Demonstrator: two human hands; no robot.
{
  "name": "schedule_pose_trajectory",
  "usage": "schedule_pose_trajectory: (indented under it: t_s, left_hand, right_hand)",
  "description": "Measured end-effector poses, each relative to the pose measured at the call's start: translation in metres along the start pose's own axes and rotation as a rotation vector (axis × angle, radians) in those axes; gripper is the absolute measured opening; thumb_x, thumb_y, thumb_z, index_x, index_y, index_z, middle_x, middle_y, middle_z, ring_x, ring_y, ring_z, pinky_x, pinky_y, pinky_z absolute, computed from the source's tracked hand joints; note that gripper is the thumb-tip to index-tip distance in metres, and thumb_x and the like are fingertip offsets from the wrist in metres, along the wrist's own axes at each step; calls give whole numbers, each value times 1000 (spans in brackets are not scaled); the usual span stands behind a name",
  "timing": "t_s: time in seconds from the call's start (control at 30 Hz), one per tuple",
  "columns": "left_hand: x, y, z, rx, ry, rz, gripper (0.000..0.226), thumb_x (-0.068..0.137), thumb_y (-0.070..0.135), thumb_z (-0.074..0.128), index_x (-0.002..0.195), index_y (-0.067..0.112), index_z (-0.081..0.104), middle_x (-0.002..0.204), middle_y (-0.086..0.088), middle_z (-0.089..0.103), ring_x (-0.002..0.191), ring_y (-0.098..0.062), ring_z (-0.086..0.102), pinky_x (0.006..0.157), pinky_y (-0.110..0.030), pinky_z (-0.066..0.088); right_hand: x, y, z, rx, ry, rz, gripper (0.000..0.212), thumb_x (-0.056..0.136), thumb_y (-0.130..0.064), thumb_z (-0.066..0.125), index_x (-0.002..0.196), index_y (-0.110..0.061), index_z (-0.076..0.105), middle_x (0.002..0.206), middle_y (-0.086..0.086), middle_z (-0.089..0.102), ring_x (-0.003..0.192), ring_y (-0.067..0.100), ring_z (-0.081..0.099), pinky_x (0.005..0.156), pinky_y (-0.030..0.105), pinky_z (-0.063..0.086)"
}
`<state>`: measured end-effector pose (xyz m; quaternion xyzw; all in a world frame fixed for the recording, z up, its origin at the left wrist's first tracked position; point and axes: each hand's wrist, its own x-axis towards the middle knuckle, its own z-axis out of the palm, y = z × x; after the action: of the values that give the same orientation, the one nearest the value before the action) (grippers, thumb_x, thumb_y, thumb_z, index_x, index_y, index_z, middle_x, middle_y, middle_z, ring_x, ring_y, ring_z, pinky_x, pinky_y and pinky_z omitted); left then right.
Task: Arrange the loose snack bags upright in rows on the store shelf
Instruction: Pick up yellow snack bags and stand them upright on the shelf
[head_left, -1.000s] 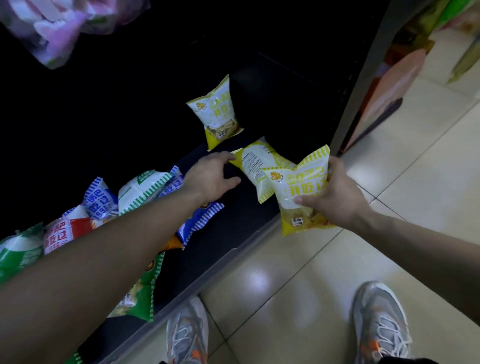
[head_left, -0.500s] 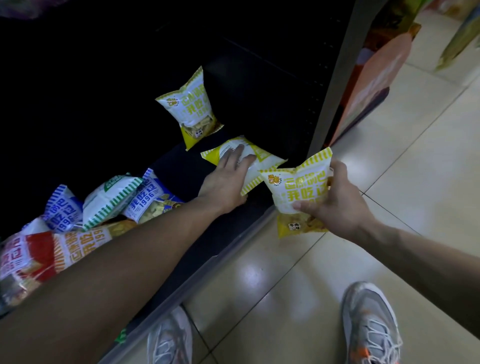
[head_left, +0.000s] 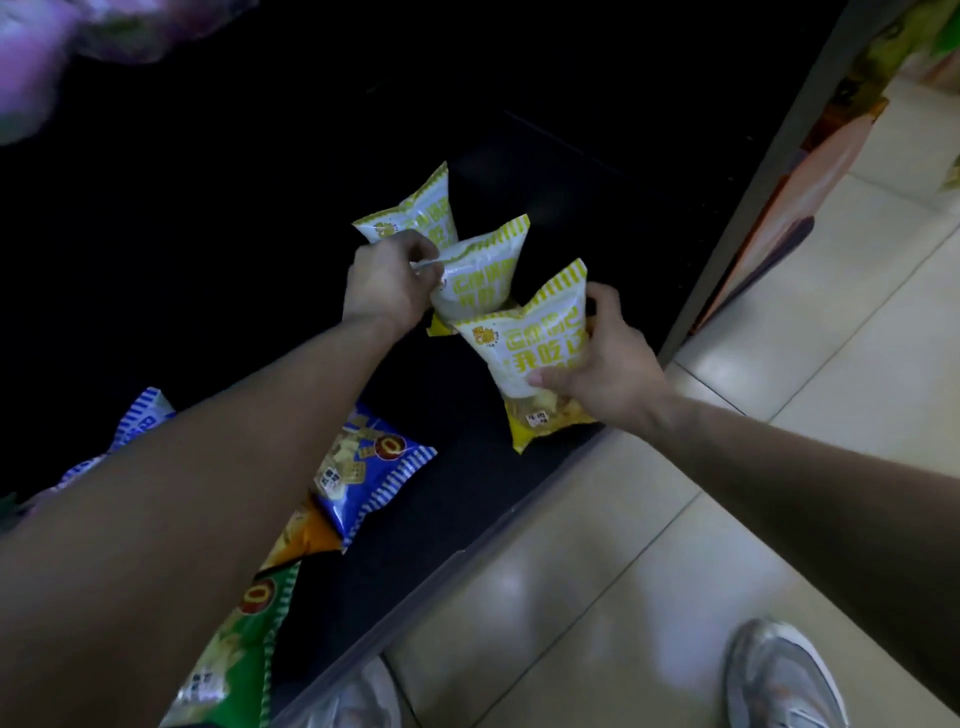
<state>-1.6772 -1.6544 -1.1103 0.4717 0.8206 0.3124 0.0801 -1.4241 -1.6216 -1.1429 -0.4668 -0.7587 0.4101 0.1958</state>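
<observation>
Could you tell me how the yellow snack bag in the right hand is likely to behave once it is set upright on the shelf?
The yellow snack bag looks puffed and crinkled, so probably light and soft, denting under the right hand. Its narrow bottom seam suggests it may tip unless leaned against the middle bag.

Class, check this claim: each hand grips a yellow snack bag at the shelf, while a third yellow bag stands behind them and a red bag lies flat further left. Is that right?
One detail is wrong: the flat bag further left is blue, not red. The head view shows it. The rest stands: the left hand and right hand each grip a yellow bag, with a third yellow bag behind.
</observation>
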Motion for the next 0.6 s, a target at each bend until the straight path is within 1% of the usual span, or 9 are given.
schedule_pose_trajectory:
  t_s: [0.07,0.1,0.2,0.3,0.37,0.47,0.53,0.57,0.6]
  left_hand:
    - [14,-3,-2,-27,29,-36,11,83,31,68,92,28,73,97,3,71,94,-16,66,84,-29,52]
    - [18,-5,-2,-47,40,-55,9,83,31,68,90,28,74,93,4,72,91,-15,66,82,-28,53]
    - [27,-9,1,-90,72,-106,10,84,33,69,86,25,75,85,2,72,81,-15,68,76,-29,55]
    - [30,-17,1,-133,101,-143,8,83,33,71,80,26,74,82,2,72,77,-15,68,74,-29,56]
    - [30,-21,0,-131,109,-145,9,82,34,72,75,29,71,80,5,71,75,-11,68,72,-25,54]
    - [28,-22,-1,-127,119,-123,11,81,35,71,72,30,69,79,6,71,73,-11,67,72,-25,54]
    - [27,-21,-1,-164,113,-148,15,81,33,71,68,27,68,78,5,71,69,-14,69,70,-27,57]
    - [27,-22,0,-203,97,-175,14,80,31,72,68,24,69,78,2,71,67,-18,70,69,-31,59]
    - [26,-23,0,-233,77,-202,13,81,28,72,70,20,71,79,-1,72,65,-20,71,69,-35,60]
  right_hand:
    - [24,-10,8,36,-15,-39,100,60,-38,91,137,-33,26,104,-16,57,97,14,60,80,31,47]
    - [35,-13,12,55,-26,-45,100,61,-36,91,136,-33,26,106,-16,57,99,13,60,80,30,46]
    - [61,-15,23,106,-56,-37,99,66,-31,90,138,-36,23,114,-13,58,103,13,60,82,31,47]
    - [71,-10,32,172,-90,-21,99,71,-28,88,143,-38,20,115,-17,58,108,12,59,86,31,49]
    - [72,-5,34,200,-103,-9,100,73,-25,86,146,-38,19,117,-19,57,111,11,58,91,32,49]
    - [71,1,33,228,-133,-5,100,75,-22,85,149,-35,18,120,-18,58,113,9,58,94,31,48]
    - [68,4,31,229,-149,-4,101,76,-19,84,151,-33,18,118,-22,58,109,-1,58,90,23,47]
    - [67,5,29,215,-158,-5,101,77,-18,83,152,-32,17,116,-25,57,105,-8,56,88,19,46]
    - [66,5,28,197,-170,-8,101,78,-17,82,153,-33,15,116,-26,56,104,-10,55,89,19,45]
